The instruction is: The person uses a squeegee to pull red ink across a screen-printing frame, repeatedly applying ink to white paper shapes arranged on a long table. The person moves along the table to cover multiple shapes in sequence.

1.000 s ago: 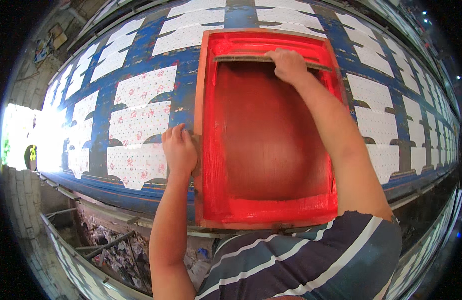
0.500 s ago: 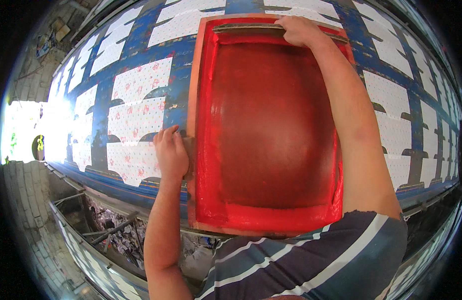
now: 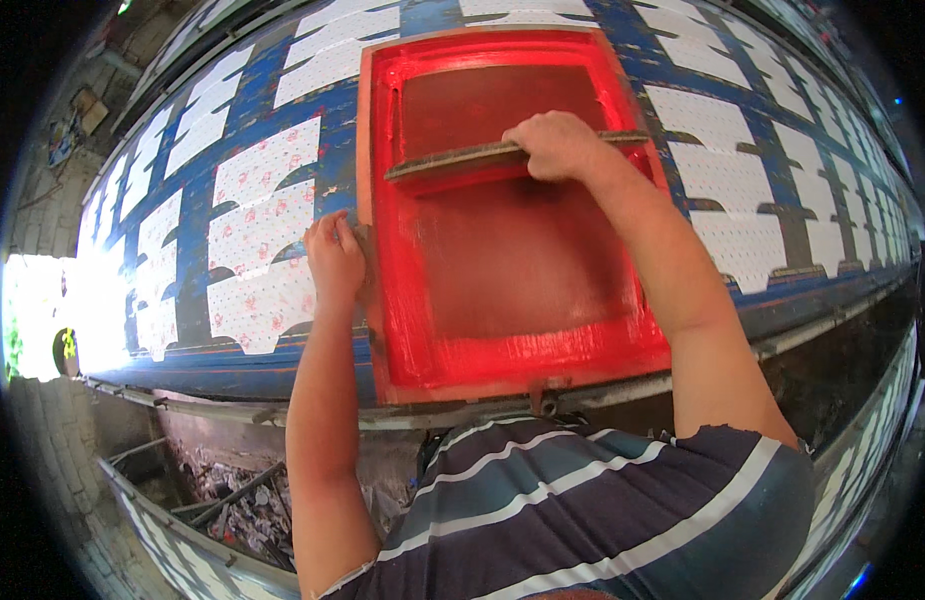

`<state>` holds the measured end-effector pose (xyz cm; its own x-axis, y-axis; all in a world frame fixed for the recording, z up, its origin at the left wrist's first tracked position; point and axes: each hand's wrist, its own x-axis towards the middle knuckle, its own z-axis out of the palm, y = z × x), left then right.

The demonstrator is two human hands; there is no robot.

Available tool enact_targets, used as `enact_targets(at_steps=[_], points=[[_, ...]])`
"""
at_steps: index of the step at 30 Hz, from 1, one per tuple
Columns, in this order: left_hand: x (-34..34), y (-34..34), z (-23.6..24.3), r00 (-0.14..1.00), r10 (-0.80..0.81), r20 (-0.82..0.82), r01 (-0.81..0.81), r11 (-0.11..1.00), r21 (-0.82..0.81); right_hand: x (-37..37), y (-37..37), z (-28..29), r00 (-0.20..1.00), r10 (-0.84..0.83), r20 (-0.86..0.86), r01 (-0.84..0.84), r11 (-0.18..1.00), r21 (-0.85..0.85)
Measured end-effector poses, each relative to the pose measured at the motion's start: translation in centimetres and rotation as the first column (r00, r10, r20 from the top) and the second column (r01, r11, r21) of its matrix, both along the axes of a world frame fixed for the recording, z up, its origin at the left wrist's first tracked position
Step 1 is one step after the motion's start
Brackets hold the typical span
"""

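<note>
A printing screen point(image 3: 512, 285) lies flat on the long blue table, its mesh dark red inside a frame smeared with bright red ink. My right hand point(image 3: 552, 145) is closed over the top edge of a long squeegee point(image 3: 452, 160), which spans the screen from side to side in its upper half. Beside the frame's left edge, my left hand point(image 3: 334, 262) is curled, with its fingers at a small block on the frame; their exact grip is hard to see. Left of that hand lie white fabric pieces point(image 3: 262, 235) printed with red flowers and small dots.
The blue table point(image 3: 342, 150) carries rows of cut fabric pieces, and those on the right point(image 3: 727, 185) show only dots. A metal rail point(image 3: 222, 408) runs along its near edge. Below at left is a framed bin point(image 3: 247, 500) of scraps. Bright light enters from the left.
My right hand has pulled the squeegee from the screen's far end toward me. My left hand stays by the left edge of the frame. The whole view has shifted slightly.
</note>
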<state>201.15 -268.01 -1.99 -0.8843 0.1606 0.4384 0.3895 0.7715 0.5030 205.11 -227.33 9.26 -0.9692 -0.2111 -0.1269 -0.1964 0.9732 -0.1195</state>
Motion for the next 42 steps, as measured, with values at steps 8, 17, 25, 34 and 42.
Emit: enact_targets(at_steps=[8, 17, 25, 34, 42], points=[[-1.3, -0.2, -1.5, 0.998, -0.036, -0.054, 0.04, 0.996, 0.075, 15.7, -6.4, -0.5, 1.0, -0.01, -0.015, 0.01, 1.0, -0.017], [-0.9, 0.2, -0.1, 0.985, 0.026, 0.17, -0.014, 0.997, -0.074, 27.9, -12.2, -1.9, 0.992, -0.009, -0.123, 0.005, 0.999, -0.033], [-1.1, -0.1, -0.4, 0.993, 0.056, 0.104, -0.049, 0.997, -0.065, 31.7, -11.5, -3.5, 0.977, 0.105, -0.188, -0.137, 0.976, -0.169], [-0.4, -1.4, 0.2, 0.931, 0.099, 0.351, -0.131, 0.989, 0.069, 34.9, 4.2, -4.9, 0.876, -0.193, -0.442, -0.034, 0.89, -0.455], [8.9, 1.3, 1.1, 0.843, 0.246, 0.479, -0.425, 0.851, 0.309, 34.3, 11.4, -6.7, 0.782, -0.611, -0.124, 0.419, 0.662, -0.621]])
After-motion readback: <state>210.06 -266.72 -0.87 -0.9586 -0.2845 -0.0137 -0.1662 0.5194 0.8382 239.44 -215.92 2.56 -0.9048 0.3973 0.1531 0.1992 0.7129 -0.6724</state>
